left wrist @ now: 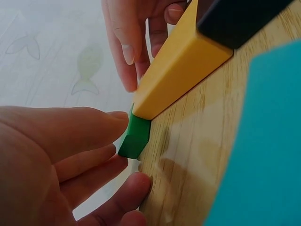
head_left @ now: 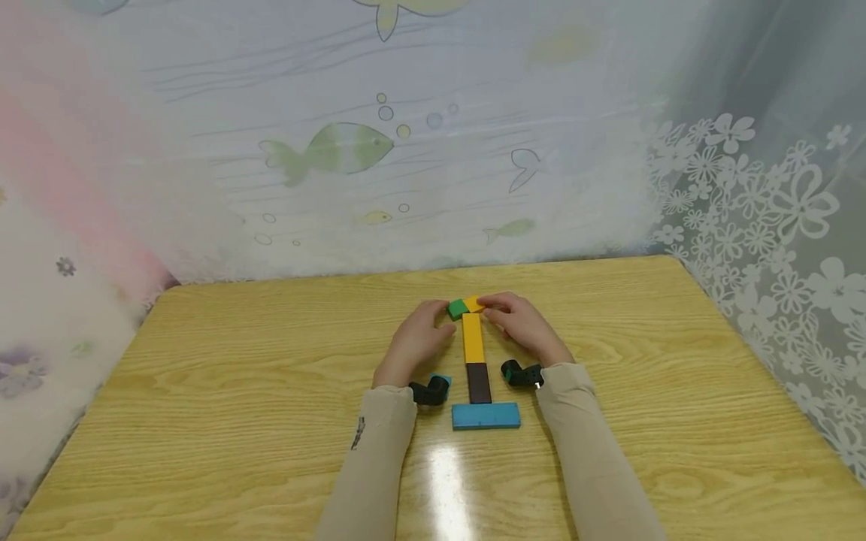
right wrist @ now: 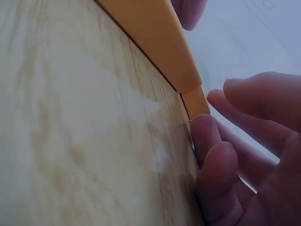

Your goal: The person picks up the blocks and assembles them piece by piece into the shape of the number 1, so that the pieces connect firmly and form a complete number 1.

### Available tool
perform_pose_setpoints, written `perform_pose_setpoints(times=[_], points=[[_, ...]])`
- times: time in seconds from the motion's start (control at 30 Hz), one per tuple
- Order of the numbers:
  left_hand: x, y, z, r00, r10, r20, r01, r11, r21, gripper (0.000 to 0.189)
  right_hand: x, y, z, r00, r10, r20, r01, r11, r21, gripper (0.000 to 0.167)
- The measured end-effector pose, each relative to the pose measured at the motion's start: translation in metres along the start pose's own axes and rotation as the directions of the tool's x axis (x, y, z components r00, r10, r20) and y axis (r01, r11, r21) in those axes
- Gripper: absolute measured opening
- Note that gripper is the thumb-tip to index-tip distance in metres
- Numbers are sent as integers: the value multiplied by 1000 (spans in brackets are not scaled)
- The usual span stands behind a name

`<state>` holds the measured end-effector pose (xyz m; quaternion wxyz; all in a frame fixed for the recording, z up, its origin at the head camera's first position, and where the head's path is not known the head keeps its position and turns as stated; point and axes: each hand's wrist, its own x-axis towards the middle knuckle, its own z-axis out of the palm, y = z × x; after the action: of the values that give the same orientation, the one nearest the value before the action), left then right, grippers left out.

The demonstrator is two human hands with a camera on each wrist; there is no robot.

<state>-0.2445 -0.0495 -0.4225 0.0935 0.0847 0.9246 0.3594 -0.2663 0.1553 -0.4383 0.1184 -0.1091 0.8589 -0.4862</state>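
Left hand (head_left: 415,342), thumb apart from its fingers, touches the green block (head_left: 458,309), hidden from the right wrist view. Just beside it on the worktop (head_left: 271,421) lies the small yellow block (head_left: 473,303), hidden from the left wrist view, touched by the loosely spread right hand (head_left: 526,327).

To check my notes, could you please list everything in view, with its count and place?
Table: one, wood-coloured, lower view
Wide block: one, blue, nearest the person
Dark block: one, near-black, beyond wide block
Long block: one, yellow, beyond dark block
Green block: one, green, far end, left
Small block: one, yellow, far end, right
Blue piece: one, blue, partly hidden, left wrist
Curtain: count unclear, pale, fish and flower prints, around table
Wrist devices: two, black, at wrists
Sleeves: two, beige, both arms
Left fingers: one set, beside green block
Right fingers: one set, touching small block
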Motion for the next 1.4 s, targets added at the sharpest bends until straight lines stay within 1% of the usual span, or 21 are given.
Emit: perform_pose_setpoints(times=[0.13, 0.4, 0.6, 0.97, 1.13, 1.3, 1.4], points=[[-1, 0, -1, 1000, 0, 2, 0, 1000, -16, 49, 0, 1, 0, 1000, -1, -2, 1, 1000, -4, 32], [-2, 1, -2, 1000, 0, 6, 0, 1000, -18, 49, 0, 1, -1, 1000, 1, -2, -1, 1000, -7, 32], [-3, 2, -3, 1000, -2, 2, 2, 1000, -22, 48, 0, -1, -1, 1000, 17, -5, -17, 1000, -3, 32], [-1, -1, -4, 1000, -25, 18, 26, 998, -49, 49, 1, 1, 1, 999, 34, -5, -34, 999, 12, 31], [-4, -3, -8, 998, -36, 46, 39, 997, -60, 50, 1, 2, 2, 999, 42, 2, -42, 999, 12, 33], [-10, 0, -12, 994, -62, 90, 64, 998, -24, 51, 0, 2, 1, 998, 55, -5, -55, 998, 18, 35], [-13, 3, -15, 990, -86, 114, 87, 996, 0, 49, 0, 2, 0, 998, 62, -25, -62, 998, 27, 34]])
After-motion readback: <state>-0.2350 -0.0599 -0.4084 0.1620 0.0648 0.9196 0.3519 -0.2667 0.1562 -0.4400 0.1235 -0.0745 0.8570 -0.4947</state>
